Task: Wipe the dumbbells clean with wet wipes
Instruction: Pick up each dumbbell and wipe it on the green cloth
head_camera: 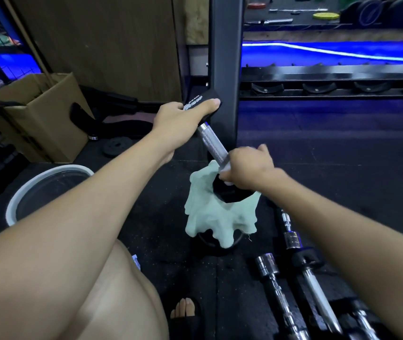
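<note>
The left hand (178, 119) grips the top head of a dumbbell (214, 143) tilted above the floor; the right hand (244, 168) pinches a wipe (210, 217) at its lower head. The hanging wipe may slip off if that pinch loosens.

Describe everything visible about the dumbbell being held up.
The black-headed dumbbell with a knurled silver metal handle is held off the floor, tilted, its far end higher. The left hand grips the upper black head, which bears white markings too blurred to read. The right hand holds the handle's lower end beside the lower black head. A pale green cloth drapes around and beneath that lower head, hanging in folds. The handle looks shiny and intact; behind it stands a dark metal rack post.
</note>
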